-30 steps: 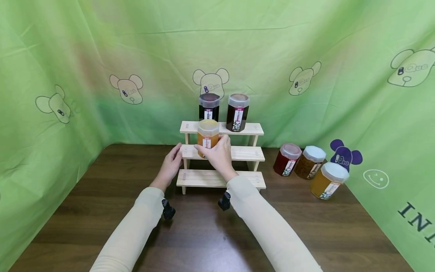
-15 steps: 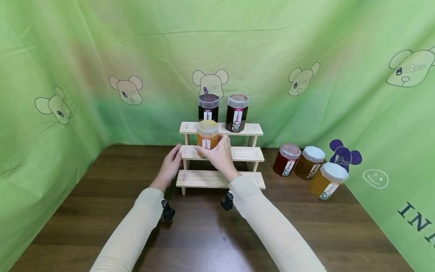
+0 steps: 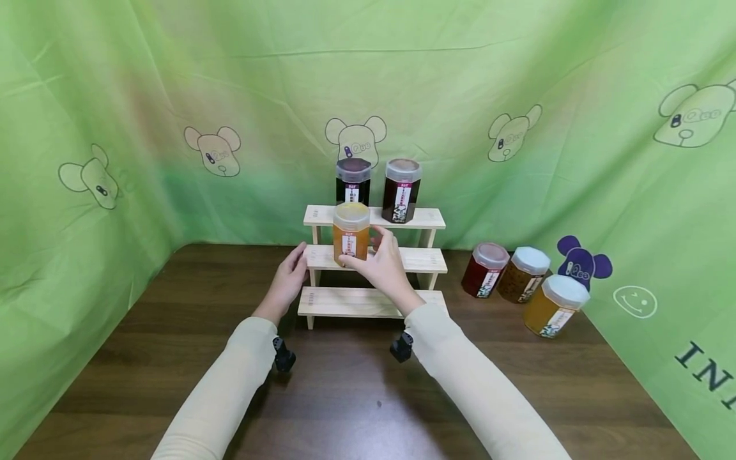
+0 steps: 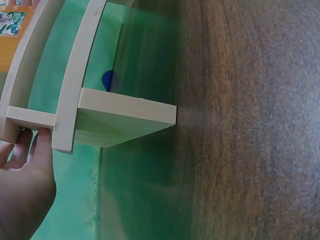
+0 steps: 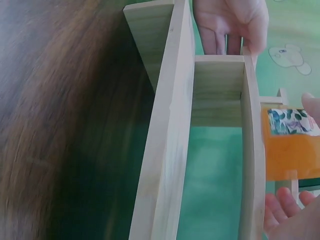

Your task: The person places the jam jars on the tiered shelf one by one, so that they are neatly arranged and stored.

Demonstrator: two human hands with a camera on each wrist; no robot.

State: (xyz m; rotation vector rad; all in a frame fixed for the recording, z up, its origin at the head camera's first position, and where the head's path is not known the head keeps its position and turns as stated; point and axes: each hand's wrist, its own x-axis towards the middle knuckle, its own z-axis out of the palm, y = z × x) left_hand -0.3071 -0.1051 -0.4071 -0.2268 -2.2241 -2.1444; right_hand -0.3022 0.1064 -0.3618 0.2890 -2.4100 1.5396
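A jar with amber contents [image 3: 352, 239] and a pale lid stands upright on the middle shelf of a three-tier wooden display stand [image 3: 345, 301]. Around its right side is my right hand [image 3: 386, 265], loosely spread. The thumb reaches the jar's lower front; in the right wrist view the other fingers [image 5: 284, 202] lie apart from the jar. My left hand [image 3: 286, 281] rests its fingertips against the left end of the middle shelf. In the left wrist view these fingers [image 4: 41, 150] touch the stand's side panel. Two dark jars, a left one [image 3: 353, 182] and a right one [image 3: 401, 191], occupy the top shelf.
To the right on the brown wooden table [image 3: 345, 409] stand a dark red jar [image 3: 485, 271], a brown jar [image 3: 523, 275] and another amber jar [image 3: 555, 306]. Green printed cloth [image 3: 259, 83] hangs behind and at both sides. The bottom shelf lies in front of the right jar's tier.
My right hand has loosened and drawn slightly right, its fingers coming away from the amber jar. The jar stays on the middle shelf. My left hand has not moved.
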